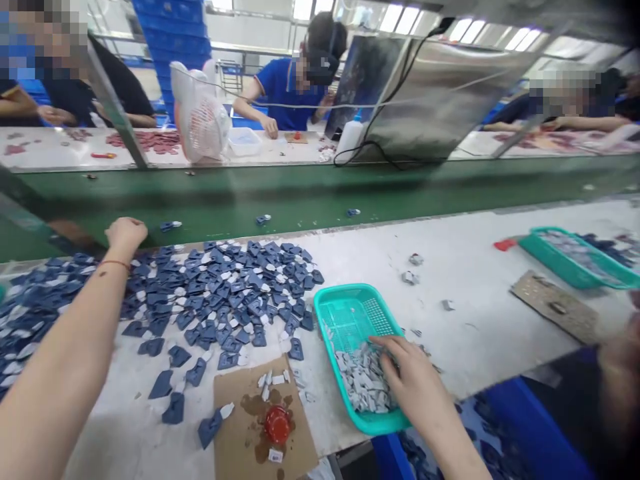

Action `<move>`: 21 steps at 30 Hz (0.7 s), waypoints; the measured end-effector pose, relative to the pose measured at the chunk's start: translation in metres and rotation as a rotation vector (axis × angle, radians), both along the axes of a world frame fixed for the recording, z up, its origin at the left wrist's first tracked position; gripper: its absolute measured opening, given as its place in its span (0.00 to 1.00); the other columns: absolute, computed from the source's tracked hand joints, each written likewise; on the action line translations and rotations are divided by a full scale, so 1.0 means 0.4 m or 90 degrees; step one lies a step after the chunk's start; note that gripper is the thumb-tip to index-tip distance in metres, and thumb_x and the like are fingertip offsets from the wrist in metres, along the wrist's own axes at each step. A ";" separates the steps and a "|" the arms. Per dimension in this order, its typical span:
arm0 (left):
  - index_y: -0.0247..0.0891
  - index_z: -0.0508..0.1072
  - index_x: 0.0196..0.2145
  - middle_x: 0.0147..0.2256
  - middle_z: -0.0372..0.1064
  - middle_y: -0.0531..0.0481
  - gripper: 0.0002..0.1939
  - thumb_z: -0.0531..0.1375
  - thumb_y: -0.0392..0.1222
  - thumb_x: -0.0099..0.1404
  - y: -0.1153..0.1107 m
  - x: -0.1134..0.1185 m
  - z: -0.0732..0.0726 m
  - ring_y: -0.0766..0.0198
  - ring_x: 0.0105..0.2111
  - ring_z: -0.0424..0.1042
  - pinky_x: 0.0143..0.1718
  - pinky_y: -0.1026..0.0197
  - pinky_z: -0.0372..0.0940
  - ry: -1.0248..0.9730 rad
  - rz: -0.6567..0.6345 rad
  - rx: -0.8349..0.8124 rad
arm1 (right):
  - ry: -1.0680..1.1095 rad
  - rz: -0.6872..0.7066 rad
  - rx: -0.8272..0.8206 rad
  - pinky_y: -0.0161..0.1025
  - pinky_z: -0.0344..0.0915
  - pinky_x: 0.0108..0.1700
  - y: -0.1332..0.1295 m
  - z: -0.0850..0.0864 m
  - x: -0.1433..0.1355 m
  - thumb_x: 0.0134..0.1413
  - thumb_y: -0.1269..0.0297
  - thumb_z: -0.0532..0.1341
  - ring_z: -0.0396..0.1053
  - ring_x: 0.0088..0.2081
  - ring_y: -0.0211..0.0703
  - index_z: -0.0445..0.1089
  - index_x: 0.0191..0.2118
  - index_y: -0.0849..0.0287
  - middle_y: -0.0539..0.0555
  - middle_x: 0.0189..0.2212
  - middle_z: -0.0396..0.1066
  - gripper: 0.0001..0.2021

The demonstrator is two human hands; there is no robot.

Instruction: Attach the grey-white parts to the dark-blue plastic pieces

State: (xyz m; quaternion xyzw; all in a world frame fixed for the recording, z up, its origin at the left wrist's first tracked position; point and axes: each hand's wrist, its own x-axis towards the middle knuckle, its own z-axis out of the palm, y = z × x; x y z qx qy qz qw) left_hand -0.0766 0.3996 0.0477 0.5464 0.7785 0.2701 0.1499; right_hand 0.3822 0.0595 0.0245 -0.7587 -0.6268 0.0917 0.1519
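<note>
My left hand (126, 237) reaches to the green conveyor belt's near edge, above the far side of a pile of dark blue plastic pieces (215, 293) with white tabs. Its fingers are curled, and what they hold, if anything, is hidden. Over the right rim of a teal plastic basket (370, 425), my right hand (413, 370) has its fingers stretched apart above small grey-white pieces (363, 380) heaped inside. Left of the basket lies a piece of cardboard (230, 413) bearing a red round cap or dish (278, 425), wet stains and several white bits.
The green belt (300, 193) carries a few blue pieces. Across it, a person in a blue shirt (280, 90) works by a white bottle (351, 133) and a metal panel (440, 93). A second teal basket (580, 267) stands at right. Blue bins (530, 427) sit below the table.
</note>
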 end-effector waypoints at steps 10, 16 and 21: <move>0.38 0.68 0.21 0.20 0.69 0.54 0.12 0.60 0.49 0.53 0.042 0.011 -0.028 0.45 0.56 0.65 0.54 0.48 0.57 0.077 -0.213 -0.015 | -0.028 0.083 -0.116 0.48 0.70 0.46 0.051 0.006 -0.010 0.58 0.72 0.53 0.72 0.43 0.52 0.74 0.37 0.59 0.58 0.37 0.75 0.12; 0.35 0.75 0.43 0.38 0.77 0.49 0.22 0.59 0.53 0.56 -0.016 0.088 0.036 0.48 0.46 0.72 0.50 0.51 0.63 0.035 -0.357 -0.021 | 0.054 0.090 -0.112 0.47 0.70 0.43 0.069 0.007 0.004 0.59 0.68 0.52 0.73 0.40 0.51 0.73 0.34 0.57 0.57 0.35 0.75 0.12; 0.41 0.77 0.45 0.47 0.76 0.49 0.23 0.62 0.56 0.56 -0.110 0.212 0.087 0.54 0.46 0.72 0.49 0.58 0.65 -0.024 -0.679 -0.140 | 0.115 0.119 -0.122 0.45 0.70 0.42 0.079 -0.005 0.012 0.60 0.66 0.49 0.73 0.39 0.49 0.73 0.34 0.56 0.57 0.36 0.73 0.14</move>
